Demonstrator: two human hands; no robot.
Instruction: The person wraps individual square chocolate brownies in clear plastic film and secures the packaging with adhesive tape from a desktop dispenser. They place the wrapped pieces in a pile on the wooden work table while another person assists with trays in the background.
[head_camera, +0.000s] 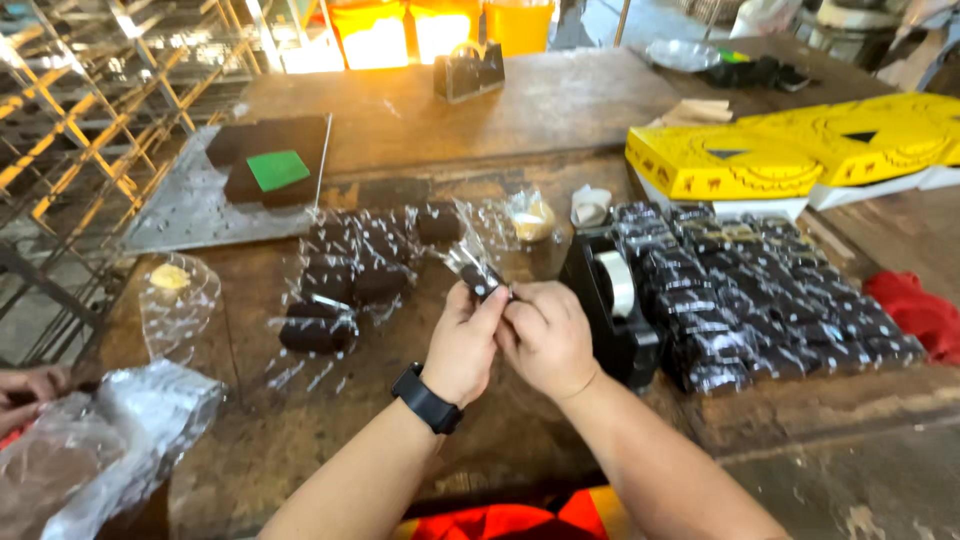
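Observation:
My left hand (462, 345), with a black watch on its wrist, and my right hand (545, 338) meet above the wooden table (560, 110). Together they pinch a small dark brown bar in clear dotted wrap (478, 275), its loose end sticking up to the left. Several dark bars on clear wrap sheets (345, 285) lie just left of my hands. A black tape dispenser (612, 305) with a white roll stands right beside my right hand.
Many wrapped dark bars (770, 300) are stacked right of the dispenser. Yellow flat boxes (800, 155) lie behind them, a red cloth (920, 312) further right. A metal tray (190, 215) with dark slabs sits at left. Another person's hand (30, 385) and plastic bags (110, 440) are bottom left.

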